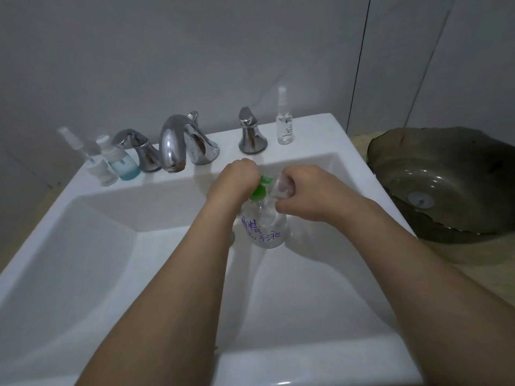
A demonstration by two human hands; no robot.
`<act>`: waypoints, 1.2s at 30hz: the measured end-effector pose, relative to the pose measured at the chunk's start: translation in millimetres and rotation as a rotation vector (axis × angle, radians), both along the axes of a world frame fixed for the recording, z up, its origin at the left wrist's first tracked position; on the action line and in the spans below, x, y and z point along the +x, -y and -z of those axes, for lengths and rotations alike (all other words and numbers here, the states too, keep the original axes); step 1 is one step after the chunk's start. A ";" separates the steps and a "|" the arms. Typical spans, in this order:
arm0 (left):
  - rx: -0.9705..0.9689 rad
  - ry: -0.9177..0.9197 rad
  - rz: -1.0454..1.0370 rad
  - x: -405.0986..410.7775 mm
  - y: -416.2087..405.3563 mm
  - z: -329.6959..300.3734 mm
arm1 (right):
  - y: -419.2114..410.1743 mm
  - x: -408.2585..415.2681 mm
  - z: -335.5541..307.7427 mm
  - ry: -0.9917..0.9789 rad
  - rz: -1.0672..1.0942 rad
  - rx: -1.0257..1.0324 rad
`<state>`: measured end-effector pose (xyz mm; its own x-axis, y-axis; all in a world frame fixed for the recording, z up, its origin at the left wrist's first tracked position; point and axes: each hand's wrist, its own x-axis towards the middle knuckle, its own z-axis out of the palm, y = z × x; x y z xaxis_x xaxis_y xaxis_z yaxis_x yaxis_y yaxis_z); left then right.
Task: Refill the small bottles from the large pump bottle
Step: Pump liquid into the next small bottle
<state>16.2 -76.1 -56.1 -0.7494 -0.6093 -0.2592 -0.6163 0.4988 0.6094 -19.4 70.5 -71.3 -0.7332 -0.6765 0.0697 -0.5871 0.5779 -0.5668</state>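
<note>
- Over the back half of a white sink (83, 246), both bare forearms reach forward from the near edge and meet above one large pump bottle (264, 227), clear with purple handwriting, which is inside the basin near the back wall.
- The left hand (237, 176) is curled, knuckles up, over the bottle's green pump head (260, 190); whether it is pressing down cannot be told.
- The right hand (303, 190) grips one small clear bottle (282, 186), tilted and held just beside the pump's nozzle, with thumb and fingers wrapped around it.
- The two hands are close together, nearly touching, each clamped on its own object.
- Along the sink's back ledge, toward the left corner, three small bottles stand in a cluster: a clear spray bottle (73, 143) farthest left, a white-bodied bottle (101, 171) in front of it, and a bottle of blue liquid (122, 162) with a white cap beside them.
- Toward the right corner of the back ledge stands one tall, slim clear spray bottle (284, 121), upright and well apart from the other three.
- Counted with the one in hand, five small bottles are visible.
- Between the two groups sit one chrome faucet spout (174, 146) and two chrome handles, one on the left (139, 149) and one on the right (250, 132).
- Beyond the sink's right edge, one dark glass basin (446, 190) rests on a beige counter (451, 254).
</note>
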 end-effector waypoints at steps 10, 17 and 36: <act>0.343 0.066 -0.099 8.1 2.0 -10.2 | 0.0 1.1 -1.7 -0.070 0.038 -0.026; 0.384 0.098 -0.074 5.6 5.7 -11.4 | 0.4 1.3 -2.7 -0.060 0.052 -0.026; 0.134 -0.023 -0.097 4.3 -9.0 -4.4 | -1.7 2.0 -1.0 -0.046 0.029 0.041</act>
<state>20.5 -67.1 -51.6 -0.6954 -0.6402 -0.3265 -0.6429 0.3512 0.6807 -17.4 72.2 -70.3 -0.7492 -0.6579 0.0764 -0.5948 0.6174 -0.5148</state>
